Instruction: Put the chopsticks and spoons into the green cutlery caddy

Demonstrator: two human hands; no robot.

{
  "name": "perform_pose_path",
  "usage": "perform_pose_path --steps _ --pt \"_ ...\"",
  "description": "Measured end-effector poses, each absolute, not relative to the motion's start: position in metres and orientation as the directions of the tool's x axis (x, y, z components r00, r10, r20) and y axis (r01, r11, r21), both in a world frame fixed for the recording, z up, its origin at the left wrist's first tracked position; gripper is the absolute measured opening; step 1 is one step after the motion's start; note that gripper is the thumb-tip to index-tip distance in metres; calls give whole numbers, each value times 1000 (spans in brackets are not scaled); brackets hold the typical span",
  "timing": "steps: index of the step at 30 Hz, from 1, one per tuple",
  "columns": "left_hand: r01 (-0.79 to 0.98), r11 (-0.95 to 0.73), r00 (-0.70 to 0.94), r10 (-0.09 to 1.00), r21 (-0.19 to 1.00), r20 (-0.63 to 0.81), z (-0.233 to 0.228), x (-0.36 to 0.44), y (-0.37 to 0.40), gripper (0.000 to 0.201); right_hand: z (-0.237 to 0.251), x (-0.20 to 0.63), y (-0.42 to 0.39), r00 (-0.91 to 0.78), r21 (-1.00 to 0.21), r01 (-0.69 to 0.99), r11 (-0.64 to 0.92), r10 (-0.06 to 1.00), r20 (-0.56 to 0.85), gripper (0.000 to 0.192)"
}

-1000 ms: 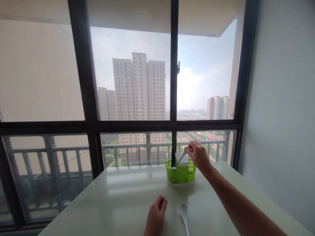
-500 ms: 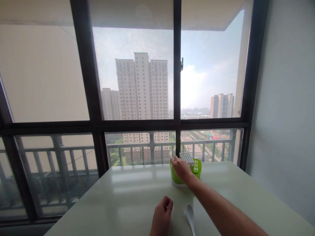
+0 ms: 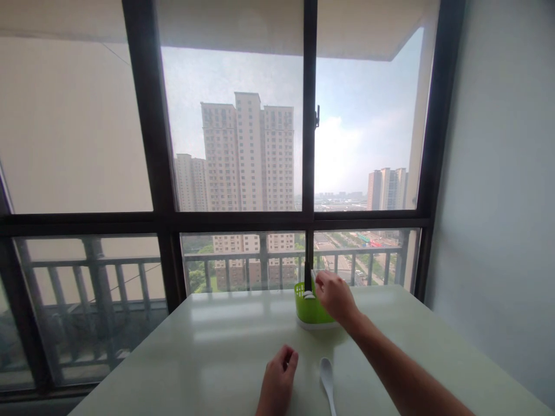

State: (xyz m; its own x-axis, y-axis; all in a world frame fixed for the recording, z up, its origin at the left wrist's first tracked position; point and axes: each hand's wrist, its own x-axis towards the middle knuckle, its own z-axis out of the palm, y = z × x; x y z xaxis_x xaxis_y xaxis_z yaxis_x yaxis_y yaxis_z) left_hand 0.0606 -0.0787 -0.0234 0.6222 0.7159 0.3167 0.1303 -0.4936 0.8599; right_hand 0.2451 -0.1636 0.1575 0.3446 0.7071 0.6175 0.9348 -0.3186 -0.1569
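My right hand (image 3: pixel 336 294) is at the right part of a green basket (image 3: pixel 311 313) with a white base. Its fingers are curled in, and a thin white edge (image 3: pixel 313 276) shows at the fingertips. The hand hides most of that white piece and the basket's right side. In the left part of the basket stands a dark upright item (image 3: pixel 307 278) with a small white part below it. My left hand (image 3: pixel 280 375) rests on the table with fingers loosely curled, nothing visible in them. Right of it lies a white spoon (image 3: pixel 326 378), apart from both hands.
The pale glossy table (image 3: pixel 173 358) reaches to a dark-framed window (image 3: pixel 243 221), with the basket near its far edge. A plain wall (image 3: pixel 498 202) stands on the right. Outside are a railing and tall buildings.
My right hand has moved right across the basket, uncovering the dark item at its left and now covering the white slatted piece. The left hand and spoon have stayed put; the view shifted slightly.
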Motion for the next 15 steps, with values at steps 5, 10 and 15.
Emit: perform_pose_path --steps 5,10,15 --pt "109 -482 619 717 869 320 -24 61 -77 40 102 257 -192 354 -394 871 -292 931 93 10" --pt "121 -489 613 722 864 323 -24 60 -75 40 26 254 -196 372 -568 764 -307 928 -2 36" --pt "127 -501 610 720 856 331 -25 60 -74 39 -2 247 -190 374 -636 684 -356 920 -112 35"
